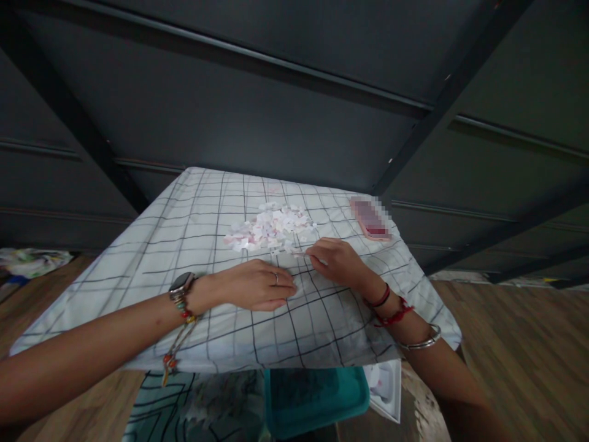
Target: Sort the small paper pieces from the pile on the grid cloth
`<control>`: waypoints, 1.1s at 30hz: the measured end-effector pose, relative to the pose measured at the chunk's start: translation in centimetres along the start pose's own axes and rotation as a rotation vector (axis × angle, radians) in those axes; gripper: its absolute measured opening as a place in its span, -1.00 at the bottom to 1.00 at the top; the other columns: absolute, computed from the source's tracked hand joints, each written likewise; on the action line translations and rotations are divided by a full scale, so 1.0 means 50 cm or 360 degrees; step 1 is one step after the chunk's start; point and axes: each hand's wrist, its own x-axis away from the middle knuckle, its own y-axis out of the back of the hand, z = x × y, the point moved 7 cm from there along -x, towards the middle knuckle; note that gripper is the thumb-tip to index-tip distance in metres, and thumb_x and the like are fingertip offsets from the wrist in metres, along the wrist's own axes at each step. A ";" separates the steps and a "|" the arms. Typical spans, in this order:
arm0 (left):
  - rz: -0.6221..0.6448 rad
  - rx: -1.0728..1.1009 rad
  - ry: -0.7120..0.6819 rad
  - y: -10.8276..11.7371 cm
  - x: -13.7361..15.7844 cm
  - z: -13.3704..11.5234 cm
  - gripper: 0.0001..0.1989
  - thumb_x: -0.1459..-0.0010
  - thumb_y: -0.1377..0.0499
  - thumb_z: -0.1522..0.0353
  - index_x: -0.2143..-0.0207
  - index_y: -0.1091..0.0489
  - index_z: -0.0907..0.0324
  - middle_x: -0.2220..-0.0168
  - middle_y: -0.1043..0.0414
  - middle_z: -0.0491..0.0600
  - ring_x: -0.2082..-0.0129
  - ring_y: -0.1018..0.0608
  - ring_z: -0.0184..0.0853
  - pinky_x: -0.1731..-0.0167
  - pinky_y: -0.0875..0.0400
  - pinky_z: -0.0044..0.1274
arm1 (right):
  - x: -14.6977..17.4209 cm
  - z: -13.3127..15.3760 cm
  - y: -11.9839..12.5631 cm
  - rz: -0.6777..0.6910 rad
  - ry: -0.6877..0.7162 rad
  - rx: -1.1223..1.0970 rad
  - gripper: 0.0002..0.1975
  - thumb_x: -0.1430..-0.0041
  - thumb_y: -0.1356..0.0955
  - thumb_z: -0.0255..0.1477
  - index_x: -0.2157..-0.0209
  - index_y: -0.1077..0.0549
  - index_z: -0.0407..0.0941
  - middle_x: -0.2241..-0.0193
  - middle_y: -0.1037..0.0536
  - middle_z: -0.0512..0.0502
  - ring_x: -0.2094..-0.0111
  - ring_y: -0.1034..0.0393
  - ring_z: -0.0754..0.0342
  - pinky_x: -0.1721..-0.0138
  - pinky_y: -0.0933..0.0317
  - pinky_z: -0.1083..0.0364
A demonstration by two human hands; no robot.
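Note:
A pile of small white and pale pink pieces [271, 227], like bits of paper or plastic, lies on the checked cloth [207, 196]. At the pile's near right edge, my right hand [338, 261] pinches a small thin white piece [299, 252] between thumb and fingertips; its exact kind is too small to make out. My left hand [257, 285] rests palm down on the cloth in front of the pile. Its fingers are stretched out, with nothing visible in them. A watch and beads circle the left wrist, while red bands and a metal bangle are on the right arm.
A pink phone [370, 218], partly pixelated, lies at the table's right side. Below the near edge are a teal tray [317, 423], a white box [389, 393] and a clear plastic bag [221, 399]. Dark panels [257, 110] stand right behind the table.

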 end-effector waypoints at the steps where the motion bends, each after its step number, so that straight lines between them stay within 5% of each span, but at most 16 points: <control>1: -0.0004 0.0003 -0.0004 0.001 0.000 0.000 -0.74 -0.24 0.10 0.35 0.14 -0.31 0.24 0.18 -0.43 0.03 0.15 -0.46 -0.32 0.18 -0.41 -0.50 | 0.000 0.004 -0.002 0.0021 0.0037 0.0028 -0.81 -0.15 -0.19 -0.51 0.45 -0.40 -0.16 0.53 -0.38 -0.04 0.43 -0.21 0.14 0.39 -0.05 0.15; 6: -0.0027 0.0014 -0.0010 0.003 -0.001 0.000 -0.74 -0.24 0.09 0.35 0.15 -0.32 0.24 0.20 -0.43 0.04 0.19 -0.47 -0.33 0.20 -0.42 -0.50 | 0.005 0.027 0.004 0.0054 0.0274 0.0062 -0.81 -0.17 -0.17 -0.50 0.40 -0.38 -0.15 0.50 -0.36 -0.03 0.41 -0.19 0.15 0.37 -0.05 0.16; 11: -0.0018 0.0017 -0.0002 -0.001 0.000 0.002 -0.74 -0.24 0.09 0.34 0.13 -0.31 0.22 0.19 -0.43 0.03 0.17 -0.46 -0.34 0.16 -0.40 -0.51 | 0.000 0.016 0.006 0.0017 0.0136 0.0293 -0.77 -0.17 -0.16 -0.53 0.51 -0.35 -0.15 0.55 -0.32 -0.02 0.45 -0.16 0.14 0.40 -0.01 0.14; 22: -0.0036 0.0023 -0.0011 0.001 0.001 0.001 -0.75 -0.24 0.09 0.35 0.14 -0.31 0.22 0.19 -0.43 0.04 0.16 -0.46 -0.33 0.15 -0.40 -0.51 | 0.007 0.027 0.003 0.0008 0.0276 0.0209 -0.78 -0.21 -0.15 -0.53 0.36 -0.39 -0.14 0.47 -0.38 -0.05 0.39 -0.19 0.12 0.35 -0.08 0.13; 33: -0.0065 0.0006 -0.0034 0.008 0.003 -0.002 -0.76 -0.22 0.08 0.38 0.18 -0.34 0.20 0.23 -0.46 0.02 0.22 -0.49 -0.37 0.23 -0.43 -0.55 | 0.007 0.000 0.019 0.0044 0.0176 -0.0334 -0.79 -0.21 -0.17 -0.52 0.35 -0.42 -0.15 0.42 -0.45 -0.05 0.32 -0.26 0.12 0.24 -0.18 0.10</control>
